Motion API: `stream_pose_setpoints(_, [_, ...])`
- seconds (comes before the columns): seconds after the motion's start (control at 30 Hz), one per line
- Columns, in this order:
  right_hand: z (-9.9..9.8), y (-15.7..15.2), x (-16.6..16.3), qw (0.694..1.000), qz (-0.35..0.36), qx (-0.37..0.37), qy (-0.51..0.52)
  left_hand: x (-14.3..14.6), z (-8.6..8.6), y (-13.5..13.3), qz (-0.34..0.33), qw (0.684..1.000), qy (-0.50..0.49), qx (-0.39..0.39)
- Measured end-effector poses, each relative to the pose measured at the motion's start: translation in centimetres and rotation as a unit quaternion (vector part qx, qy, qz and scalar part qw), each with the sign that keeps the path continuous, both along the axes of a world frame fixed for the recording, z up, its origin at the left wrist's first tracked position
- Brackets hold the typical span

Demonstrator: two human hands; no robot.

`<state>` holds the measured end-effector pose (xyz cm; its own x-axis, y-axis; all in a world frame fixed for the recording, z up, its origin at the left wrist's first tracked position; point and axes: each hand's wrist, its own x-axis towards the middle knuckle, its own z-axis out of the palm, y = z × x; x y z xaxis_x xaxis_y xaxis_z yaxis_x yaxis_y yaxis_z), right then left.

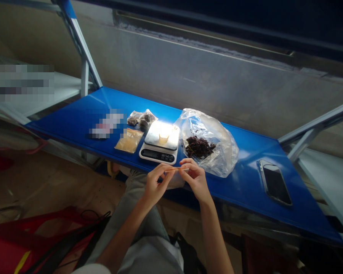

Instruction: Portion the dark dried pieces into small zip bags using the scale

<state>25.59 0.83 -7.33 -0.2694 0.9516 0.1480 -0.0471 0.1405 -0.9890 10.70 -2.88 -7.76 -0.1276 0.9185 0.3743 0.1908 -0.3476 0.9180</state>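
My left hand (pixel 156 186) and my right hand (pixel 194 177) are raised in front of the blue shelf (pixel 246 182), both pinching the top edge of a small clear plastic bag (pixel 175 179) held between them. Just beyond them stands a white kitchen scale (pixel 160 146) with a small clear cup (pixel 164 137) on its platform. To the right of the scale lies a large clear bag of dark dried pieces (pixel 207 146), open and crumpled.
Left of the scale lie a flat packet of tan powder (pixel 129 140) and small packets of dark contents (pixel 141 119). A phone (pixel 275 182) rests on the shelf's right side. Red objects and black straps (pixel 45 236) lie on the floor at lower left.
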Motion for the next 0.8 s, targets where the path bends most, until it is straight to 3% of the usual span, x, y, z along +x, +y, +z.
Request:
stream_pose_setpoints(0.23, [0.2,0.0,0.0,1.000,0.006,0.003,-0.009,0.1,0.2,0.0,0.022,0.999,-0.002,0.032])
stream_pose_setpoints(0.57, [0.6,0.1,-0.1,0.999,0.053,0.007,-0.003,-0.3,-0.4,0.3,0.039,0.999,-0.025,-0.003])
stream_pose_setpoints(0.8, [-0.2,0.2,-0.7,1.000,0.002,0.005,0.001,-0.9,-0.7,0.8,-0.001,0.998,-0.014,-0.061])
